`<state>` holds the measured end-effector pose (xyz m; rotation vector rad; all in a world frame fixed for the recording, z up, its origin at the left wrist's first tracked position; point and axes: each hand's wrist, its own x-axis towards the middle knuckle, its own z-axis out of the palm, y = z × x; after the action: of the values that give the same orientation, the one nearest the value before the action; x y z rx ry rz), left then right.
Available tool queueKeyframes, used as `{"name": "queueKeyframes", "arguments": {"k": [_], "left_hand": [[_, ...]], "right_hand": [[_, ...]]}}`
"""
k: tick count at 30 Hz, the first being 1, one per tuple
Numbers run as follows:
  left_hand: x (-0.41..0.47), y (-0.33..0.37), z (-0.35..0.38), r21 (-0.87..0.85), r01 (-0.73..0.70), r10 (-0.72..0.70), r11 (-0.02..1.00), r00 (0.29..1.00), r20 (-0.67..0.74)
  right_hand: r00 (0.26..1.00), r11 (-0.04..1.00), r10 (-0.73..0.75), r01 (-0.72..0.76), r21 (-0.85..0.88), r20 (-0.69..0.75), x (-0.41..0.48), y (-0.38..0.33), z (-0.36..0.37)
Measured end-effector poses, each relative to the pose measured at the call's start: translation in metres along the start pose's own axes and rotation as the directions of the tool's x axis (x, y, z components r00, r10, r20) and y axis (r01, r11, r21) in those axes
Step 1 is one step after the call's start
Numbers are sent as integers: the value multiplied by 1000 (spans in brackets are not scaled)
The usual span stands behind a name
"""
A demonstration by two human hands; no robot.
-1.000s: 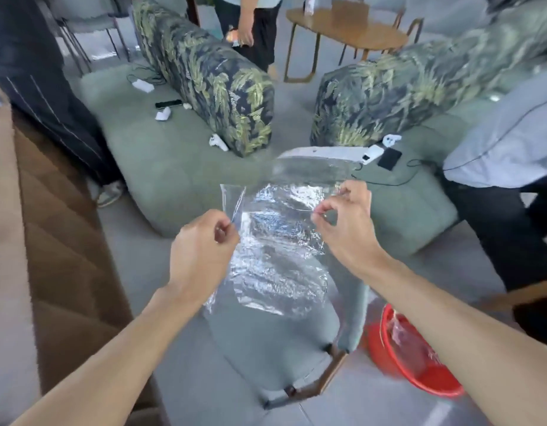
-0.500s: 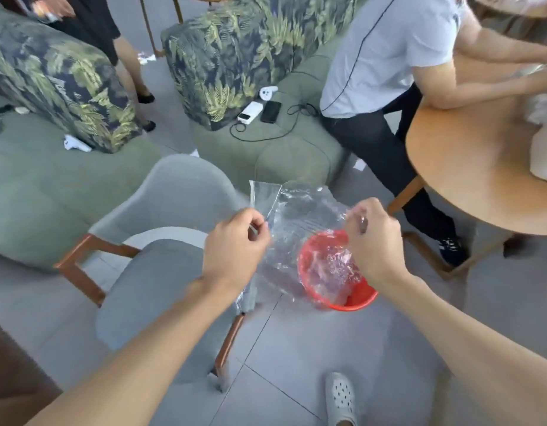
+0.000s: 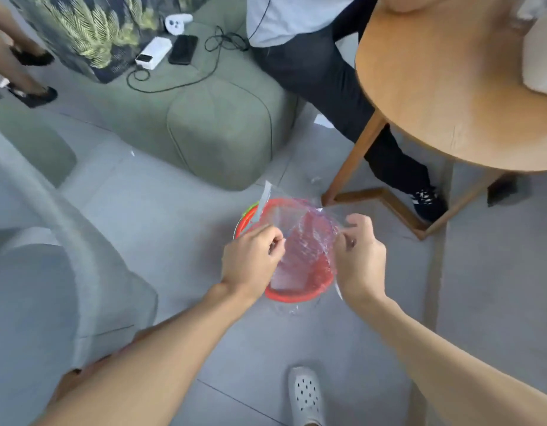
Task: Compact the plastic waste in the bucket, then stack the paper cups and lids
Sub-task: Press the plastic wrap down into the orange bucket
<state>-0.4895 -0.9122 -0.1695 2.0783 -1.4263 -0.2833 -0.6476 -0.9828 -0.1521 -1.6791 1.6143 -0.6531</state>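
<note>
left hand (image 3: 250, 259) and right hand (image 3: 360, 256) grip: pinching clear plastic bag (image 3: 303, 241) edges | bag crinkled, over red bucket (image 3: 297, 295)

No readable text

Nothing here can be read: the clear plastic bag (image 3: 300, 241) pinched between the fingers of both hands shows no legible print, and the white power bank (image 3: 153, 52) far beyond the fingertips shows only a dark, blurred panel.
</note>
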Motion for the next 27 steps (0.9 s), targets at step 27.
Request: {"name": "queueKeyframes", "arguments": {"k": [27], "left_hand": [[32,-189,284,146,172,-225,974,763,606]], "right_hand": [[779,973,142,4,-232,611,130,263,243]]}}
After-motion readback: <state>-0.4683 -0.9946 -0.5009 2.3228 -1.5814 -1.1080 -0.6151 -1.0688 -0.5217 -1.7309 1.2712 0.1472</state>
